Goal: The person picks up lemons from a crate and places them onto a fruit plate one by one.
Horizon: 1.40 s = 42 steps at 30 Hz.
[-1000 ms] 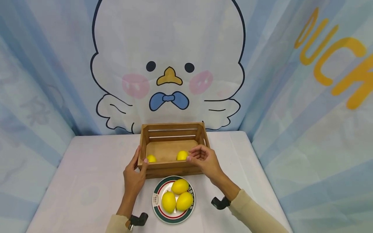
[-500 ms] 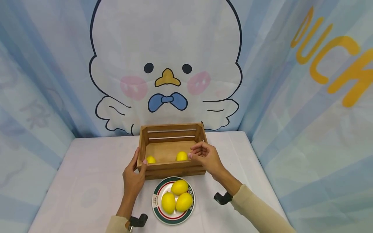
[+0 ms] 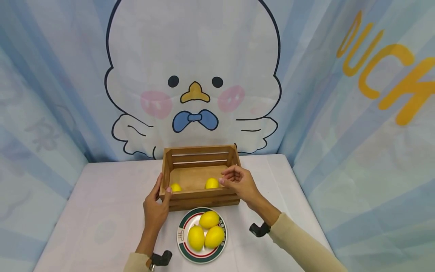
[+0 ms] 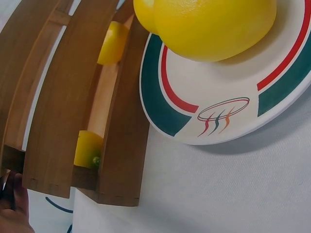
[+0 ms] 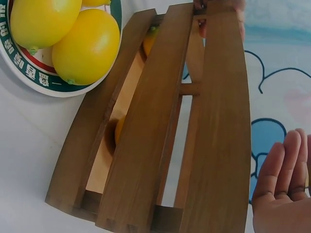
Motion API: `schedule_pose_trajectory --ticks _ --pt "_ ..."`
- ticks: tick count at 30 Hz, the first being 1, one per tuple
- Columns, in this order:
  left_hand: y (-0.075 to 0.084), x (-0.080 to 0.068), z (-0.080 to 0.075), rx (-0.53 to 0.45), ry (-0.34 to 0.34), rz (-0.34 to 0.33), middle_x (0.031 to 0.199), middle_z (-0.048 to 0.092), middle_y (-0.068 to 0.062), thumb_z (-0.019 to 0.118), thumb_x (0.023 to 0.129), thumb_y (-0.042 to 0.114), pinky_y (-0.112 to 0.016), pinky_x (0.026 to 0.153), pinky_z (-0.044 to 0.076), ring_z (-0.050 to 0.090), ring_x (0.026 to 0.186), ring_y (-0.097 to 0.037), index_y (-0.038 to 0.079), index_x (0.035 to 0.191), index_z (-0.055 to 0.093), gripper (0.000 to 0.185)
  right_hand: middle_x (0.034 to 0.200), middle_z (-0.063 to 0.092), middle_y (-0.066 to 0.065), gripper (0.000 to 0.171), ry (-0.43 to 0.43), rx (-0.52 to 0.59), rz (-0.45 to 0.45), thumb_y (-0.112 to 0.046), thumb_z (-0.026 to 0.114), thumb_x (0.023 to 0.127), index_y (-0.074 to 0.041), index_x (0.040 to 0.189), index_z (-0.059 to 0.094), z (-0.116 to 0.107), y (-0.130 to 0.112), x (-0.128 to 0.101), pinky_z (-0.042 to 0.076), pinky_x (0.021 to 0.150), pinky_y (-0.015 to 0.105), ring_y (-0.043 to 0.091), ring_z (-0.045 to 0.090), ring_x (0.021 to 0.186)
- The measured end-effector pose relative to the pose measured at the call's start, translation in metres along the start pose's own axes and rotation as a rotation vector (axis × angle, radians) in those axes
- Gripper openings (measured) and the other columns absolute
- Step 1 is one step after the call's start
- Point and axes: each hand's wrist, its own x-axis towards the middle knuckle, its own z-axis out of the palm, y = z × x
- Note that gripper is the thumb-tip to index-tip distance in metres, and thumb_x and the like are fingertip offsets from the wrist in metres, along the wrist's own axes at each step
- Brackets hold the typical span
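Lying beside right grip, lemon in crate

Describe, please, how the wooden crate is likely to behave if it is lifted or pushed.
The wooden crate would probably stay stiff, since its slats look solid. It may be fairly light for its size, given the gaps between them. The two lemons inside are rounded, with bare floor behind them, so they might roll if it tilted.

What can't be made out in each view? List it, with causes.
Head: lower parts of two lemons, hidden by the front wall of the box.
Left wrist: most of the left hand, cut off by left and bottom edges.
Right wrist: part of the plate, cut off by left and top edges.
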Motion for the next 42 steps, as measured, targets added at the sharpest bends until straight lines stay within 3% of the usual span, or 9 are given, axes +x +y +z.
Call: schedule_pose_trajectory --ticks 9,15,25,30,32,34,38,42 --pt "-0.001 -0.001 0.001 0.015 -0.004 -0.001 0.169 0.043 0.0 0.064 0.108 0.031 -0.058 0.121 0.045 0.049 0.152 -0.036 0.023 0.165 0.041 0.062 0.104 0.068 0.012 0.034 0.005 0.012 0.02 -0.021 0.084 0.094 -0.003 0.12 0.07 -0.001 0.007 -0.002 0.058 0.08 0.017 0.023 0.064 0.089" --pt "0.001 0.0 0.0 0.027 0.001 0.001 0.167 0.047 0.002 0.067 0.106 0.031 -0.052 0.119 0.048 0.053 0.149 -0.033 0.024 0.163 0.044 0.062 0.105 0.068 0.012 0.029 0.006 0.02 0.017 -0.022 0.084 0.094 -0.009 0.117 0.072 -0.002 0.008 -0.001 0.058 0.08 0.017 0.024 0.064 0.091" --pt "0.002 0.0 0.0 0.061 0.01 -0.021 0.167 0.046 0.004 0.065 0.107 0.033 -0.045 0.117 0.05 0.054 0.149 -0.029 0.024 0.163 0.043 0.061 0.107 0.068 0.013 0.039 -0.007 0.015 0.003 -0.021 0.084 0.094 0.0 0.123 0.069 -0.004 0.008 0.003 0.058 0.081 0.016 0.025 0.065 0.092" --pt "0.003 -0.002 -0.001 0.079 0.014 -0.034 0.167 0.046 0.004 0.064 0.108 0.034 -0.044 0.115 0.05 0.053 0.149 -0.03 0.025 0.164 0.042 0.061 0.107 0.07 0.012 0.035 -0.027 -0.006 -0.008 -0.021 0.084 0.093 -0.004 0.121 0.071 -0.003 0.008 0.005 0.06 0.082 0.017 0.024 0.067 0.093" --pt "0.003 -0.002 -0.001 0.076 0.013 -0.033 0.167 0.045 0.003 0.063 0.108 0.034 -0.039 0.116 0.05 0.053 0.149 -0.031 0.024 0.164 0.042 0.061 0.108 0.071 0.012 0.035 -0.039 -0.025 -0.016 -0.022 0.084 0.093 -0.005 0.121 0.07 -0.004 0.008 0.006 0.06 0.083 0.018 0.023 0.067 0.094" --pt "0.003 -0.002 -0.001 0.073 0.012 -0.035 0.167 0.045 0.004 0.063 0.108 0.035 -0.025 0.114 0.05 0.053 0.15 -0.03 0.025 0.164 0.042 0.061 0.108 0.071 0.012 0.036 -0.059 -0.047 -0.025 -0.022 0.083 0.094 -0.005 0.122 0.07 -0.004 0.008 0.007 0.06 0.084 0.019 0.023 0.067 0.094" --pt "0.003 -0.001 0.0 0.07 0.017 -0.022 0.167 0.046 0.004 0.064 0.108 0.034 -0.001 0.103 0.039 0.054 0.149 -0.031 0.023 0.164 0.043 0.061 0.11 0.072 0.012 0.036 -0.116 -0.091 -0.044 -0.022 0.083 0.094 -0.007 0.123 0.07 -0.007 0.007 0.012 0.06 0.084 0.02 0.024 0.068 0.095" --pt "0.003 0.0 0.001 0.068 0.019 -0.008 0.167 0.046 0.003 0.064 0.107 0.034 0.003 0.1 0.037 0.054 0.148 -0.032 0.022 0.163 0.044 0.061 0.112 0.073 0.012 0.038 -0.159 -0.127 -0.062 -0.021 0.085 0.093 -0.008 0.125 0.07 -0.009 0.006 0.02 0.06 0.086 0.019 0.025 0.068 0.096"
